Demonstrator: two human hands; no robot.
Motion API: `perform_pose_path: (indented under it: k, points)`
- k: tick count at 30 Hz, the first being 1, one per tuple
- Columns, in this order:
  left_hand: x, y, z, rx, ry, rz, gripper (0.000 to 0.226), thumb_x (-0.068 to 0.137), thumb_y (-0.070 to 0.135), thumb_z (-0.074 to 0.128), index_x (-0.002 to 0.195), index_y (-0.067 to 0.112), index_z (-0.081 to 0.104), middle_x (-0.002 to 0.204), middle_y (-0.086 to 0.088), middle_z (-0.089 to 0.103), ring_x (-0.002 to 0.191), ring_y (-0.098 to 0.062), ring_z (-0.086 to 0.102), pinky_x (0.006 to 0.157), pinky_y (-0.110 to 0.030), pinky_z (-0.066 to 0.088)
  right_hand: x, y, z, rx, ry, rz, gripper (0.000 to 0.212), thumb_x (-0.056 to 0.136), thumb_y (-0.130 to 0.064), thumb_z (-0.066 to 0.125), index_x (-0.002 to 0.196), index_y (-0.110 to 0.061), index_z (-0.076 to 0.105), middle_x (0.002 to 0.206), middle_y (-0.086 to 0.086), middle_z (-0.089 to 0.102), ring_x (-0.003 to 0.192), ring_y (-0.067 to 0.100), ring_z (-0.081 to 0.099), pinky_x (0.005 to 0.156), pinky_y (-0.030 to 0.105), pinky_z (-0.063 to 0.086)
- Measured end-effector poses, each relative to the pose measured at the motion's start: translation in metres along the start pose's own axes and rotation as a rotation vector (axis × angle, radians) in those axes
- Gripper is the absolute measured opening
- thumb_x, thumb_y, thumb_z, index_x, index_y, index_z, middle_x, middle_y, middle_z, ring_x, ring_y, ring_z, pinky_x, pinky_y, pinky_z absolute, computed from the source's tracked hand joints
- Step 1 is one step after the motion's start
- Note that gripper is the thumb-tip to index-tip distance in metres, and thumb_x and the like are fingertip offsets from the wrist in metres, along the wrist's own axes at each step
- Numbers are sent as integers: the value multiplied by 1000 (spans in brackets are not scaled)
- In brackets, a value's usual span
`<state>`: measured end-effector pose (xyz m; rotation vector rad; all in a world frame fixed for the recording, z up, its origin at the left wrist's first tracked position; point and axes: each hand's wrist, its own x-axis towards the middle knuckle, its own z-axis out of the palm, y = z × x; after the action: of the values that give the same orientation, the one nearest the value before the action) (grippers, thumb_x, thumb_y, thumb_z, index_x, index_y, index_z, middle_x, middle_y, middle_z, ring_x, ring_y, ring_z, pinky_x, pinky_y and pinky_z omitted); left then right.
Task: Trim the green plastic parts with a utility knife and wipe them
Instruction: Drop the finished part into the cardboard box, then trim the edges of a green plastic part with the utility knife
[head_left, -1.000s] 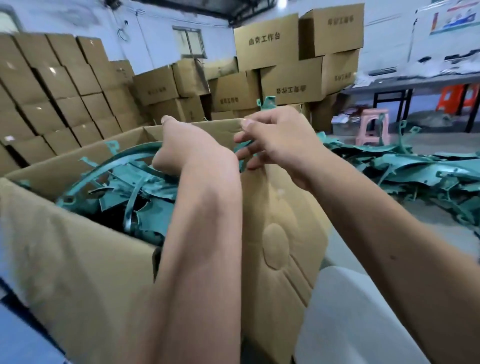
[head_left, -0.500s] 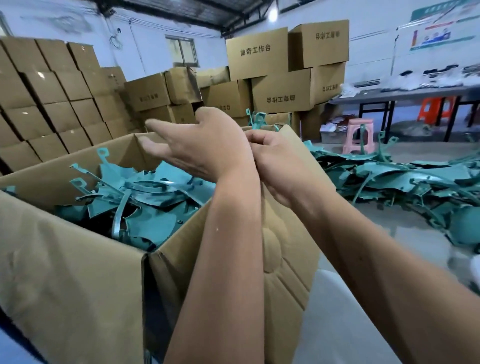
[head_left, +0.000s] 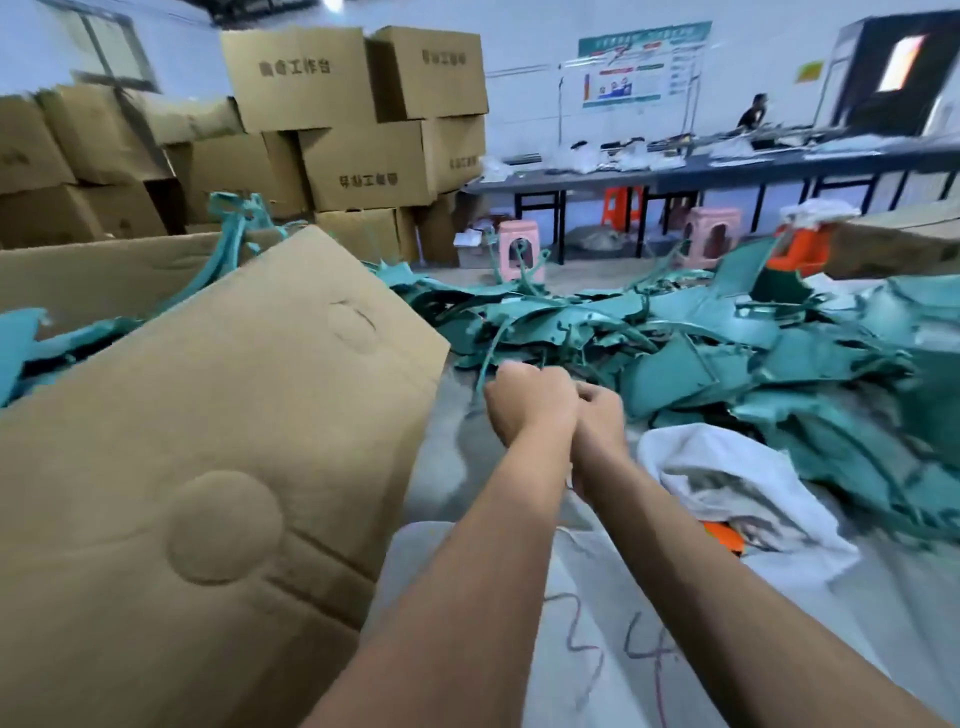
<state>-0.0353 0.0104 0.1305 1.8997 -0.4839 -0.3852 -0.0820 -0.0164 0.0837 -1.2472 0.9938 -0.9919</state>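
Head camera view: a large cardboard box (head_left: 218, 467) fills the near left, green plastic parts showing over its rim, its flap leaning toward the middle. Stacked cartons (head_left: 363, 114) rise at the far left; a long workbench (head_left: 727, 169) with pink stools (head_left: 517, 249) beneath runs along the far wall, where a person sits. A heap of green plastic parts (head_left: 727, 353) spreads across the right of the floor, a white cloth (head_left: 727, 478) lying near its front edge. Both forearms reach to the heap's near edge. The left hand (head_left: 530, 402) is curled, seemingly around a thin green strip (head_left: 485, 364), though blur obscures the hold. The right hand (head_left: 597, 415), pressed against it, is also curled; its contents cannot be made out.
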Motion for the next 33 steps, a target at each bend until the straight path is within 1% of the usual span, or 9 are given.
perform_pose_path:
  k: [4, 7, 14, 17, 20, 23, 26, 30, 33]
  points:
    - [-2, -30, 58, -7, -167, -40, 6, 91, 24, 57, 87, 22, 61, 111, -9, 72, 102, -33, 62, 79, -29, 44, 49, 4, -59, -115, 222, 0, 23, 86, -8, 57, 94, -20, 75, 99, 8, 76, 89, 29, 71, 86, 46, 60]
    - [1, -44, 89, 35, -264, -15, 9, 90, 26, 56, 83, 23, 60, 110, -9, 72, 107, -34, 63, 82, -31, 44, 83, 6, -93, -91, 239, 134, 20, 90, -9, 53, 100, -18, 67, 121, 18, 66, 94, 34, 67, 82, 45, 60]
    - [22, -42, 137, -70, -522, -28, 40, 98, 18, 51, 137, 18, 60, 132, -9, 66, 122, -30, 59, 99, -32, 48, 101, 27, -105, 254, 172, 315, 14, 103, -2, 51, 103, -11, 61, 81, 11, 63, 58, 22, 64, 47, 27, 55]
    - [26, -42, 146, -181, -552, -94, 18, 95, 19, 53, 102, 18, 69, 94, -8, 71, 89, -28, 65, 69, -28, 49, 101, 38, -103, 254, 190, 269, 9, 102, -10, 61, 99, -13, 69, 71, 9, 65, 48, 19, 62, 51, 27, 52]
    - [37, -47, 151, -385, -476, -222, 18, 93, 16, 56, 76, 14, 61, 69, -6, 63, 64, -26, 56, 62, -30, 47, 103, 50, -103, 40, 390, 85, 7, 93, -20, 75, 98, -17, 79, 83, 4, 76, 73, 20, 70, 71, 28, 55]
    - [44, -51, 144, -524, -509, -313, 10, 98, 15, 61, 93, 8, 65, 87, -9, 71, 70, -21, 67, 63, -27, 56, 94, 49, -100, -152, 598, -37, 10, 86, -21, 81, 78, -24, 74, 75, -15, 71, 76, 6, 69, 71, 22, 50]
    - [44, -48, 128, -630, -640, -333, 16, 99, 12, 63, 111, 1, 66, 99, -16, 74, 75, -23, 71, 59, -29, 60, 79, 51, -87, -136, 649, -84, 12, 80, -10, 77, 76, -20, 70, 73, -10, 69, 70, 9, 66, 75, 27, 54]
    - [43, -44, 111, -473, -762, -122, 14, 98, -1, 58, 103, 6, 69, 98, -16, 72, 79, -26, 67, 69, -34, 57, 47, 52, -68, -100, 618, -258, 21, 81, -5, 72, 75, -22, 61, 70, -9, 63, 61, 2, 57, 64, 19, 45]
    - [55, -45, 84, -436, -781, -30, 19, 96, -4, 58, 102, 9, 70, 98, -12, 76, 85, -25, 71, 71, -39, 63, 23, 56, -70, -66, 433, -305, 19, 90, -12, 73, 89, -24, 59, 83, 0, 68, 67, 12, 68, 64, 35, 56]
